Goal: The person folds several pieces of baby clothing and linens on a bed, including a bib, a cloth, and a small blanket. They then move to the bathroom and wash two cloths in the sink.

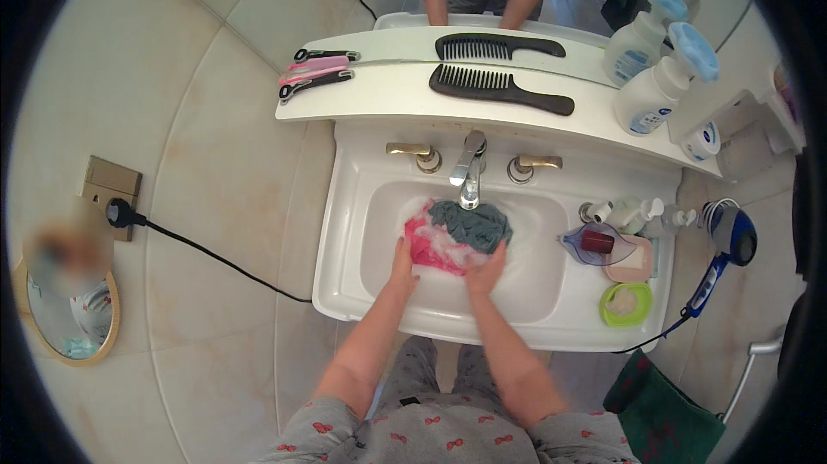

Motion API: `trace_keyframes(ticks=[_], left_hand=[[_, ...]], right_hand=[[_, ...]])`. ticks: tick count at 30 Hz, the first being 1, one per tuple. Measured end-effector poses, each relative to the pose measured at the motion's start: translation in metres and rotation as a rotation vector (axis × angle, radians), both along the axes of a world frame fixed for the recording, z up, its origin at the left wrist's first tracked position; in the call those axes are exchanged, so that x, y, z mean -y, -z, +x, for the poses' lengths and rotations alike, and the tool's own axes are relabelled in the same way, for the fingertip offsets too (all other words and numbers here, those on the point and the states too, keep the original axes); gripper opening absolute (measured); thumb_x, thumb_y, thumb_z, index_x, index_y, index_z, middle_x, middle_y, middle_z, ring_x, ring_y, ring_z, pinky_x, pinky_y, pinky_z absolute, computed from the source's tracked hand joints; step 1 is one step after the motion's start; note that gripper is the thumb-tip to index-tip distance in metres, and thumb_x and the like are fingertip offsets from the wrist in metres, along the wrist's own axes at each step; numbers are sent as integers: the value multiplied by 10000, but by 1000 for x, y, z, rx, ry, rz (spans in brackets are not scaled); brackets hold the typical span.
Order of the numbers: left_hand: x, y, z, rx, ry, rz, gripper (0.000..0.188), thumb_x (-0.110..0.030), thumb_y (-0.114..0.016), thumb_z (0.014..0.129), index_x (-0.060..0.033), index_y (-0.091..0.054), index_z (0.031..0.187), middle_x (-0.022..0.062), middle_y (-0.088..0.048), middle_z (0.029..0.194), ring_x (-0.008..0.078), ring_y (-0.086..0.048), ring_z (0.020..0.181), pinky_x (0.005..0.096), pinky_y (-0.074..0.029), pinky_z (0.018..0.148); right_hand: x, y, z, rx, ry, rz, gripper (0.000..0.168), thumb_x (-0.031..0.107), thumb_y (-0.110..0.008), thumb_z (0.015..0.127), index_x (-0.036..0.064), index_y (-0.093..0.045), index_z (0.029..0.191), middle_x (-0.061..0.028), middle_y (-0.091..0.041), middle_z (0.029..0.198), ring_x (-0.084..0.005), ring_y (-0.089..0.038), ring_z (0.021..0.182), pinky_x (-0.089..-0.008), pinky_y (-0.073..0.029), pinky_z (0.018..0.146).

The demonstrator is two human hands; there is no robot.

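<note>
A wet grey cloth [475,226] and a bright pink cloth [429,254] with white suds lie bunched together in the white washbasin [536,289]. My left hand [403,265] rests against the left edge of the pink cloth. On the right side, my right hand [487,268] touches the lower edge of both cloths, near the suds. Parts of the fingers of both hands are hidden by cloth and foam, so their grip is unclear. The chrome faucet [470,170] stands just behind the cloths, its spout over the grey one.
Brass-coloured tap handles [410,149] flank the faucet. On the basin's right rim stand a green soap dish [625,304], a pink soap dish [630,260] and small bottles. A black comb [501,89] and a spray bottle [652,95] are on the shelf. A blue hair dryer [723,251] hangs at right.
</note>
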State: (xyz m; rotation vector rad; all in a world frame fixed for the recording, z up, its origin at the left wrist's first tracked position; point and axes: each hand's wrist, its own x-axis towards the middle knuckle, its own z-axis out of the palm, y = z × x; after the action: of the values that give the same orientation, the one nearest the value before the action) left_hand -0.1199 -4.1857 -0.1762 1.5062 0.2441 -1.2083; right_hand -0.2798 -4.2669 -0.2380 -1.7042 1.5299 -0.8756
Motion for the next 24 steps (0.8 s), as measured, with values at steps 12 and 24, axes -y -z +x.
trace_keyframes(ticks=[12, 24], left_hand=[[19, 34, -45, -240, -365, -532, 388, -423, -520, 965, -140, -525, 1231, 48, -621, 1107, 205, -621, 956, 382, -530, 829], [29, -30, -38, -63, -65, -212, 629, -411, -629, 894, -256, -328, 1425, 32, -453, 1390, 220, -427, 1284, 528, -426, 939]], right_hand=[[-44, -145, 43, 148, -614, 472, 304, 336, -657, 832, 113, -650, 1038, -146, -678, 955, -309, -661, 882, -416, -507, 766], [76, -50, 6, -347, -434, -17, 463, 463, -677, 758, 156, -655, 1104, -159, -505, 1345, -346, -453, 1260, -512, -377, 989]])
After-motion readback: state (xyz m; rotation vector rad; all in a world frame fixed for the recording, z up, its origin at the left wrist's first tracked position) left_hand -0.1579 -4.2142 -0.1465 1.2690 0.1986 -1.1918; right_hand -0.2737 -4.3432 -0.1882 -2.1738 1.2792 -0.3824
